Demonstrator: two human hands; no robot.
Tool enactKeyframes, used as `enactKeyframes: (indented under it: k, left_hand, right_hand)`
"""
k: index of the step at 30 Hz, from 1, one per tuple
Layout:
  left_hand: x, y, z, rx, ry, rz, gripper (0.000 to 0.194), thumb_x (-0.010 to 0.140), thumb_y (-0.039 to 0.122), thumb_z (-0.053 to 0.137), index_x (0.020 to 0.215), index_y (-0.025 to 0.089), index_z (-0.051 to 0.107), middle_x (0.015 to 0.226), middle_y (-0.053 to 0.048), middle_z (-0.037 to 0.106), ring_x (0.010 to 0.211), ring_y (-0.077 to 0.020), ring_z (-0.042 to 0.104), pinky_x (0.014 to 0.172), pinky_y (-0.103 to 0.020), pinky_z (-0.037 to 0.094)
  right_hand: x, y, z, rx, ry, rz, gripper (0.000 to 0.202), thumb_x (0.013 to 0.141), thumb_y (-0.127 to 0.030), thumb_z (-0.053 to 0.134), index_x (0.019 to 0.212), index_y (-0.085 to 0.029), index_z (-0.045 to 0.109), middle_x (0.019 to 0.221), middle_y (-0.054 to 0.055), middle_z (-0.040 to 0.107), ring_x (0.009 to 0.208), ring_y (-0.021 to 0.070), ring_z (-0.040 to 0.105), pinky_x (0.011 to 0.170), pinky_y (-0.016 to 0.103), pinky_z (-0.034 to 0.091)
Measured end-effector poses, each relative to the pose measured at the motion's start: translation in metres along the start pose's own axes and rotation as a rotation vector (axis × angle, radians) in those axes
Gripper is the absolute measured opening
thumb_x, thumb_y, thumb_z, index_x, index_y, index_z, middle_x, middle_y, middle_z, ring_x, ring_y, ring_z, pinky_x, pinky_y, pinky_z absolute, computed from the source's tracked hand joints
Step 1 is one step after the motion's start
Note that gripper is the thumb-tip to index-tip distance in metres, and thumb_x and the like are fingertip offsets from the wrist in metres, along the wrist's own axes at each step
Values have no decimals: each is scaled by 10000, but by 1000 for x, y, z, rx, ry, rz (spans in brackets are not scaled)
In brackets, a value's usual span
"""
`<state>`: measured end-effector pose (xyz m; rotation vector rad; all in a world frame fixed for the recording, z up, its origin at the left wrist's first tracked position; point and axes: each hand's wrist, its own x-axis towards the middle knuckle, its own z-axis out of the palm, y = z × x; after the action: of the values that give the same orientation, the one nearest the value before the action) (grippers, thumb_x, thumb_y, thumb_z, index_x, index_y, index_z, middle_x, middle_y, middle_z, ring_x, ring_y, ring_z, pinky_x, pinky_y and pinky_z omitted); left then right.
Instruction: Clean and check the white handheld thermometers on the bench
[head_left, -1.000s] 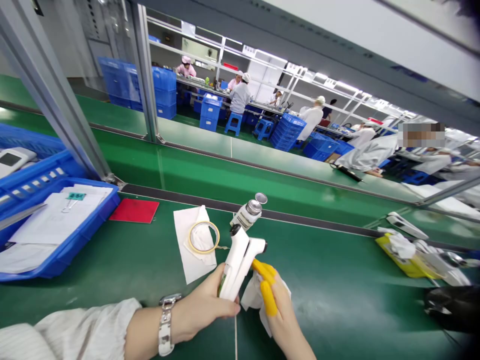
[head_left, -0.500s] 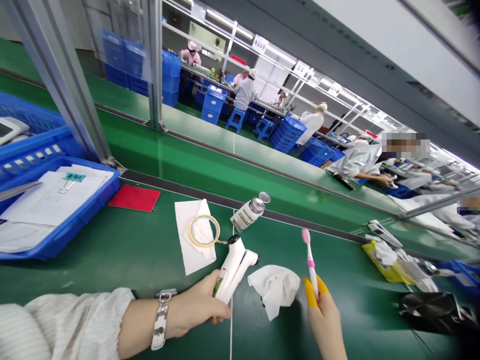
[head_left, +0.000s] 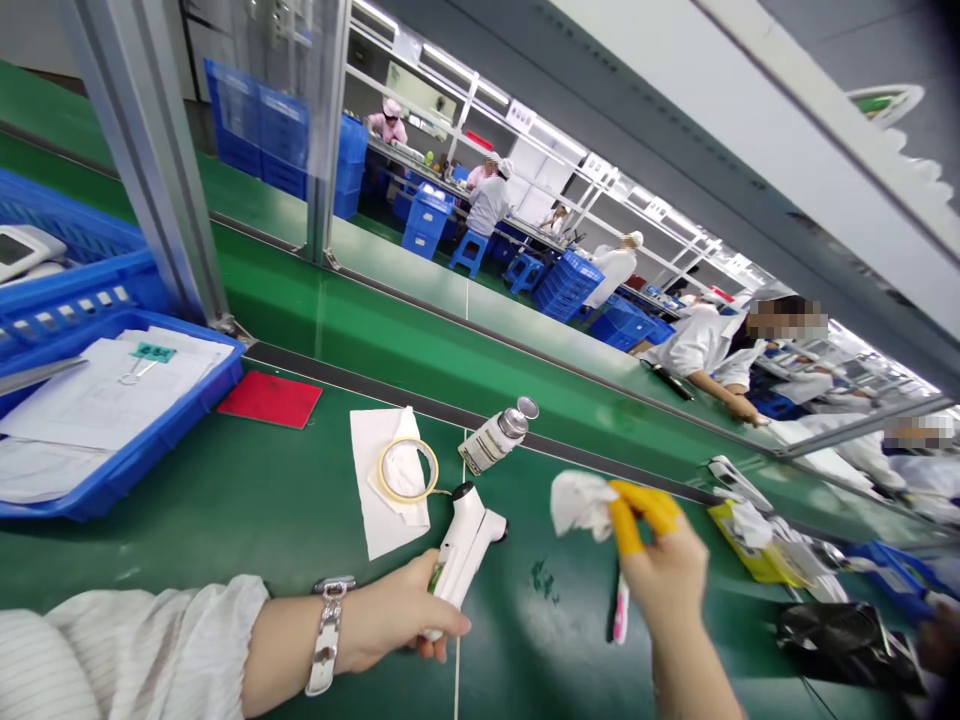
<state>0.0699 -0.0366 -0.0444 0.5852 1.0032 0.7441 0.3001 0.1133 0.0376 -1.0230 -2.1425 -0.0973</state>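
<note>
My left hand (head_left: 409, 610) is wrapped round a white handheld device (head_left: 461, 560) with black round ends, tilted over the green table. The fingers of my right hand (head_left: 660, 550), in yellow finger covers, pinch a crumpled white cloth (head_left: 581, 503) above the tabletop. Partly behind my right wrist, a pink and white toothbrush (head_left: 621, 608) lies on the table. A wet-looking dark patch (head_left: 544, 580) shows between my hands. Beyond the device stands a metal-topped bottle (head_left: 495, 438) with its lid up. Beside it, a roll of tape (head_left: 407, 470) rests on a white sheet (head_left: 367, 500).
On the left are a blue tray (head_left: 187, 405) of papers, a blue basket (head_left: 75, 310) and a red card (head_left: 271, 400). At right lie a yellow tray (head_left: 750, 545) and a black object (head_left: 844, 640). Metal posts (head_left: 146, 170) rise at left. Co-workers sit beyond.
My right hand has let go of the toothbrush, now lying on the table, and has lifted the white cloth from the tabletop. My left hand still holds the device in nearly the same place.
</note>
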Motion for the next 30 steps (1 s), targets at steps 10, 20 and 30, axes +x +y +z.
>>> enactKeyframes:
  k: [10, 20, 30]
  left_hand:
    - [3, 0, -4, -95, -26, -24, 506, 597, 137, 625, 1062, 163, 429, 661, 25, 549, 474, -78, 490, 475, -213, 322]
    - [0, 5, -5, -109, -43, -40, 509, 583, 142, 628, 1048, 158, 422, 674, 18, 555, 476, -79, 494, 487, -217, 328]
    - [1, 2, -7, -110, -63, -28, 477, 601, 163, 653, 1018, 165, 422, 724, 2, 558, 508, -79, 505, 506, -222, 330]
  right_hand:
    - [77, -38, 67, -129, -168, -352, 231, 854, -271, 479, 864, -194, 697, 714, 61, 626, 622, 195, 578, 567, 291, 485]
    - [73, -32, 78, -107, -322, -382, 262, 876, -292, 495, 1037, -180, 668, 1050, 120, 624, 946, 268, 577, 805, 408, 510]
    - [84, -36, -8, 85, 99, -246, 112, 821, -228, 585, 909, -196, 647, 914, 70, 645, 839, 229, 605, 773, 382, 481]
